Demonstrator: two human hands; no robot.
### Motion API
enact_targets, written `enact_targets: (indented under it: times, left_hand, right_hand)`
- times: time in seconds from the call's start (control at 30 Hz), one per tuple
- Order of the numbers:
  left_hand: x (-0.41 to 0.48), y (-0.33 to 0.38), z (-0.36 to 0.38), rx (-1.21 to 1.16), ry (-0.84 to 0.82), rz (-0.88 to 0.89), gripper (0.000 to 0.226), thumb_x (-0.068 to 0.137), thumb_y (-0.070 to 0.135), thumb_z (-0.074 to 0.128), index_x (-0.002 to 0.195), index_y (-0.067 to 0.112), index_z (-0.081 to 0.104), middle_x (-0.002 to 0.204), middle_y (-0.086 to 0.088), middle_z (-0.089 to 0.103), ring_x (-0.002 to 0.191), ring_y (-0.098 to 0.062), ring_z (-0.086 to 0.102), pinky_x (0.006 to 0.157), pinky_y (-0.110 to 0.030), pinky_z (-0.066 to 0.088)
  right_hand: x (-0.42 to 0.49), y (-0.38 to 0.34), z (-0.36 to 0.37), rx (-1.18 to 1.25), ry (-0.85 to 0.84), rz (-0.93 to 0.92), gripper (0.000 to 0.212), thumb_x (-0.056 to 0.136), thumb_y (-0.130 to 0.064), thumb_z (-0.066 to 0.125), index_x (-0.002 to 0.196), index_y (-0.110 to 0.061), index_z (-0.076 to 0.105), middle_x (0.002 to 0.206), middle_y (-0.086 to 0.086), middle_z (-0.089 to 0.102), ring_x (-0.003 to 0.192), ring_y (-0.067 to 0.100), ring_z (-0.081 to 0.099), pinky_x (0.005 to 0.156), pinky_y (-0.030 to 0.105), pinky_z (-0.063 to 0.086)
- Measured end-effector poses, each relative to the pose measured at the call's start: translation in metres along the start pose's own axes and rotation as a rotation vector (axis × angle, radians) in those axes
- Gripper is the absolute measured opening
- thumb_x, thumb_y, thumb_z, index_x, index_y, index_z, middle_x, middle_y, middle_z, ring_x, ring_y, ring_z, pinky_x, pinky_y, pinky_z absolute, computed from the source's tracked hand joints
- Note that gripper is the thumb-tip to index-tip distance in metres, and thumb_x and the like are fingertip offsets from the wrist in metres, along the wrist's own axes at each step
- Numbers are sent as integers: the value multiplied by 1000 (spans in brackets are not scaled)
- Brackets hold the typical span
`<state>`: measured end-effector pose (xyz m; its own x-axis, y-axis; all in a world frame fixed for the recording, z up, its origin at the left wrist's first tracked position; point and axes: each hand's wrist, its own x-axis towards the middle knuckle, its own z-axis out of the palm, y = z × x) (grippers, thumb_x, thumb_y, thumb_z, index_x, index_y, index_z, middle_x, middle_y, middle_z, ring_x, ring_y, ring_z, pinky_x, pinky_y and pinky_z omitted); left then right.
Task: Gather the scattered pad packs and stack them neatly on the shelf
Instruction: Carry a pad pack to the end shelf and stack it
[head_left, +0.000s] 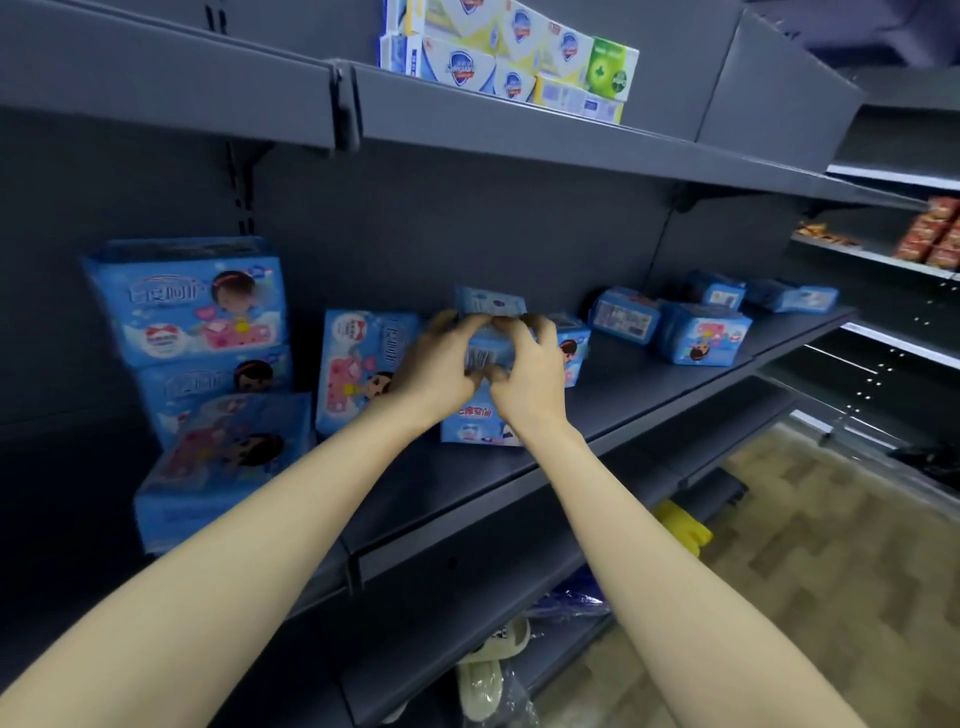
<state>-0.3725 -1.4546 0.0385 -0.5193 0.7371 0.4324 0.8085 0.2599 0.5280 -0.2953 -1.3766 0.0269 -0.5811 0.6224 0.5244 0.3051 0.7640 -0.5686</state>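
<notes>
Softness, slick film, we judge: our left hand (434, 364) and right hand (532, 376) clasp one pad pack (485, 354) by its sides.

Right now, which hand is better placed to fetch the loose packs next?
Probably the right hand: the loose packs lie on its side of the shelf; the left hand would have to cross the held pack.

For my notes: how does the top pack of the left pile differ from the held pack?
The top pack is larger than the held pack. It rests on another pack; left hand and right hand grip the held pack. The top pack shows a cartoon face, the held pack a barcode. Both are blue.
</notes>
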Motion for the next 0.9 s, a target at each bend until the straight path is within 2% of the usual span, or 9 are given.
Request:
enact_targets:
  times: [0.13, 0.3, 0.4, 0.53, 0.57, 0.63, 0.7, 0.8, 0.9]
  left_hand:
    - [11, -1, 14, 19, -17, -11, 58, 84, 6, 60, 138, 18, 41, 139, -10, 39, 122, -28, 46, 94, -29, 39]
    - [16, -6, 22, 78, -20, -62, 56, 90, 11, 57, 141, 16, 35, 143, -10, 34, 125, -28, 43, 95, -31, 37]
    - [17, -10, 21, 142, -6, -65, 55, 90, 14, 57, 141, 16, 36, 142, -10, 35, 123, -30, 45, 95, -39, 43]
    - [12, -15, 7, 213, 4, -84, 52, 90, 17, 57, 139, 15, 39, 141, -8, 36, 123, -29, 45, 92, -41, 45]
    - [10, -17, 2, 224, 12, -83, 50, 90, 18, 56, 138, 15, 40, 140, -8, 37, 123, -29, 45, 91, -40, 45]
    - [2, -22, -9, 231, 39, -84, 46, 90, 18, 57, 134, 15, 45, 138, -7, 41, 122, -28, 46, 89, -38, 44]
    - [-8, -30, -24, 242, 52, -106, 46, 89, 18, 57, 134, 16, 45, 139, -6, 42, 123, -27, 46, 89, -35, 42]
    - [-27, -46, -50, 286, 76, -165, 50, 88, 17, 58, 136, 17, 44, 139, -7, 43, 123, -28, 47, 91, -35, 44]
    - [-50, -64, -78, 311, 84, -241, 48, 88, 15, 58, 134, 16, 47, 135, -11, 45, 121, -30, 48, 89, -35, 43]
  right_hand:
    - [11, 16, 3, -2, -44, 8, 52, 77, 9, 54, 127, -8, 55, 133, 18, 39, 115, 39, 44, 95, 35, 38]
    - [20, 23, 10, 7, -84, -30, 59, 76, 14, 43, 128, -10, 55, 134, 18, 40, 115, 42, 43, 92, 41, 43]
    - [22, 18, 11, -174, -61, -57, 57, 80, 5, 48, 132, -17, 51, 137, 12, 41, 123, 36, 37, 98, 38, 35]
    - [19, 5, 12, -318, -24, -80, 55, 78, 0, 52, 130, -17, 54, 142, 11, 40, 132, 37, 28, 108, 48, 23]
    - [17, -2, 13, -315, -3, -103, 52, 75, 1, 52, 125, -15, 58, 137, 15, 46, 129, 41, 33, 106, 53, 26]
    - [14, -12, 20, -249, 94, -181, 45, 61, -1, 53, 102, -9, 70, 112, 21, 61, 107, 50, 52, 90, 61, 42]
    - [11, -24, 27, -163, 114, -250, 40, 52, -3, 51, 86, -7, 72, 97, 20, 66, 89, 50, 59, 77, 57, 50]
    - [0, -46, 40, -74, 76, -344, 36, 51, 2, 54, 82, -4, 72, 97, 22, 66, 87, 49, 59, 77, 53, 53]
    - [-19, -66, 58, -52, -31, -381, 37, 55, 7, 67, 90, -3, 72, 105, 23, 64, 95, 48, 57, 83, 53, 51]
